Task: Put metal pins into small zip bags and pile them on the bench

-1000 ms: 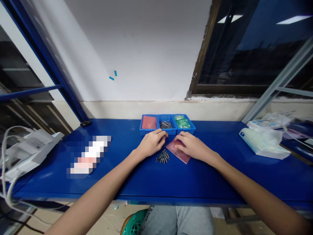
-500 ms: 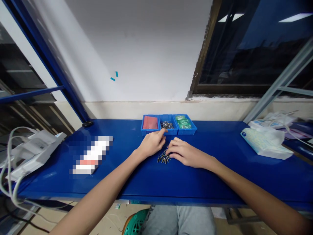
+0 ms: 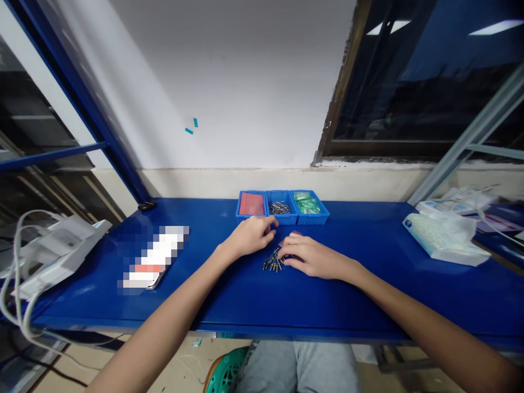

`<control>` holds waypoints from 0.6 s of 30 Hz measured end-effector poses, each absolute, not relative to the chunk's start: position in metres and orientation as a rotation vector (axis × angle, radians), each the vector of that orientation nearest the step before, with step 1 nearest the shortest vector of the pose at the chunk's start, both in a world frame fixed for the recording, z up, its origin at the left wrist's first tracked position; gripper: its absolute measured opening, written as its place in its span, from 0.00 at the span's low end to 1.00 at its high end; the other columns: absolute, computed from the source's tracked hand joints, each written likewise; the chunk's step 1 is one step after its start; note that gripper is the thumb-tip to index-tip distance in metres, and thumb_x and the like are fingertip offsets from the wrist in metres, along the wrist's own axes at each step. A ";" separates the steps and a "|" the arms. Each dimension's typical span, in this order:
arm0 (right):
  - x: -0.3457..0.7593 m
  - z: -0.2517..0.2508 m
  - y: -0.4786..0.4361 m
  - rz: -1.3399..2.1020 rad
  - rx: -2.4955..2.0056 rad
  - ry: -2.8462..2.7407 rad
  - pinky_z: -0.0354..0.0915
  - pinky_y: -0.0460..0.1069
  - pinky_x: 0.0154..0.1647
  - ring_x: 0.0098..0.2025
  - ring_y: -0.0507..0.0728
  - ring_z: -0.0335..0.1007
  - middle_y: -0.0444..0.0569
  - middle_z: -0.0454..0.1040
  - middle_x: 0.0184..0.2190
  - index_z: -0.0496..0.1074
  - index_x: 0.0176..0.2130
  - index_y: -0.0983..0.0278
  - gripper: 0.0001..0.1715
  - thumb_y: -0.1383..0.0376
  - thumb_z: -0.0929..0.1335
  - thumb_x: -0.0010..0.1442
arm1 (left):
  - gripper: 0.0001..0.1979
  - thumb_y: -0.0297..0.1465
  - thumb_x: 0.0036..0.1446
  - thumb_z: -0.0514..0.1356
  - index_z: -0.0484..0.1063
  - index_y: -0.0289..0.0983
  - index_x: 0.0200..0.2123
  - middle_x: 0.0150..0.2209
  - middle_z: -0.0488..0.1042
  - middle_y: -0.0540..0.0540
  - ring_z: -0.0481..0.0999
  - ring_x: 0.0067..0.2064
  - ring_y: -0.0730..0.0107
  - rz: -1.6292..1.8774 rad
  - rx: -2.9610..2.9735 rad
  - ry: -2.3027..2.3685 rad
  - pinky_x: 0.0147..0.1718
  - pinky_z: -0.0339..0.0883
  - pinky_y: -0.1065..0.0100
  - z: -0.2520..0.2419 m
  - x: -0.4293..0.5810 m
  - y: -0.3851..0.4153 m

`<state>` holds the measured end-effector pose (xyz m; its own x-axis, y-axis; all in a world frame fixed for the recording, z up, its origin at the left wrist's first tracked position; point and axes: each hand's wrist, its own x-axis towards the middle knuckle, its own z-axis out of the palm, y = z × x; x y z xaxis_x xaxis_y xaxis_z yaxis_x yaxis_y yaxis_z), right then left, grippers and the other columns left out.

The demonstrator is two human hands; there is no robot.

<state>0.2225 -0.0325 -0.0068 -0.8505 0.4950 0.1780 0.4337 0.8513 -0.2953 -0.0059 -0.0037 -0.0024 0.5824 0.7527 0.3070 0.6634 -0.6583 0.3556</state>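
My left hand point(image 3: 254, 236) is held just in front of the blue bins, thumb and forefinger apart with nothing seen between them. My right hand point(image 3: 313, 256) rests on the table with bent fingers over a reddish plastic bag point(image 3: 297, 233), mostly hidden under them. By its fingertips lies a small pile of thin metal pins with thicker ends, like pop rivets point(image 3: 272, 263). Behind the hands stand three joined blue bins: red bags point(image 3: 251, 204) fill the left one, loose metal rivets point(image 3: 279, 208) the middle one, green packets point(image 3: 307, 204) the right one.
On the blue table point(image 3: 347, 300), a partly pixelated phone point(image 3: 158, 256) lies to the left. White power strips and cables point(image 3: 61, 251) are at the far left edge. A tissue pack point(image 3: 446, 240) sits at the right. A wall point(image 3: 229, 183) runs behind the table.
My left hand has drawn slightly left and its thumb and forefinger have parted. The right hand and the rivet pile have hardly moved.
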 end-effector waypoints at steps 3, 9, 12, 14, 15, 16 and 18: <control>0.222 -0.003 -0.033 0.407 -0.691 -2.758 0.59 0.55 0.56 0.47 0.58 0.70 0.49 0.78 0.42 0.76 0.45 0.61 0.10 0.65 0.65 0.69 | 0.14 0.36 0.57 0.63 0.73 0.36 0.44 0.30 0.78 0.48 0.76 0.29 0.69 0.306 2.364 1.054 0.28 0.64 0.71 0.006 -0.022 0.002; 0.222 0.003 -0.034 0.402 -0.807 -2.670 0.63 0.51 0.45 0.43 0.57 0.70 0.50 0.76 0.39 0.76 0.43 0.63 0.08 0.67 0.66 0.67 | 0.12 0.33 0.55 0.65 0.76 0.35 0.42 0.29 0.78 0.48 0.76 0.30 0.70 0.223 2.234 0.984 0.28 0.64 0.72 0.011 -0.024 0.000; 0.224 0.003 -0.031 0.359 -0.869 -2.657 0.63 0.50 0.43 0.41 0.57 0.70 0.49 0.75 0.36 0.75 0.43 0.63 0.08 0.66 0.65 0.68 | 0.08 0.29 0.55 0.63 0.77 0.36 0.40 0.26 0.75 0.51 0.72 0.27 0.73 0.314 2.296 0.924 0.27 0.62 0.74 0.011 -0.015 -0.004; 0.225 0.001 -0.029 0.335 -0.892 -2.660 0.62 0.50 0.44 0.40 0.57 0.70 0.48 0.75 0.33 0.75 0.43 0.62 0.08 0.66 0.65 0.68 | 0.07 0.28 0.56 0.63 0.78 0.36 0.39 0.25 0.73 0.52 0.70 0.26 0.75 0.341 2.313 0.870 0.26 0.60 0.74 0.011 -0.012 -0.006; 0.226 0.001 -0.028 0.328 -0.897 -2.663 0.62 0.50 0.44 0.39 0.57 0.70 0.48 0.75 0.32 0.75 0.43 0.62 0.08 0.65 0.65 0.68 | 0.07 0.27 0.56 0.63 0.78 0.36 0.40 0.25 0.73 0.52 0.69 0.26 0.75 0.341 2.314 0.845 0.26 0.60 0.75 0.011 -0.012 -0.006; 0.227 0.001 -0.027 0.325 -0.900 -2.666 0.62 0.50 0.44 0.39 0.57 0.70 0.48 0.75 0.32 0.75 0.42 0.62 0.08 0.65 0.65 0.68 | 0.07 0.27 0.57 0.63 0.78 0.37 0.40 0.26 0.74 0.52 0.69 0.26 0.75 0.335 2.314 0.825 0.26 0.59 0.75 0.011 -0.012 -0.005; 0.227 0.000 -0.027 0.326 -0.898 -2.672 0.62 0.50 0.44 0.40 0.57 0.70 0.48 0.76 0.32 0.75 0.43 0.62 0.09 0.65 0.65 0.68 | 0.08 0.27 0.58 0.62 0.79 0.37 0.40 0.28 0.75 0.51 0.69 0.27 0.75 0.326 2.326 0.800 0.26 0.60 0.74 0.009 -0.013 -0.003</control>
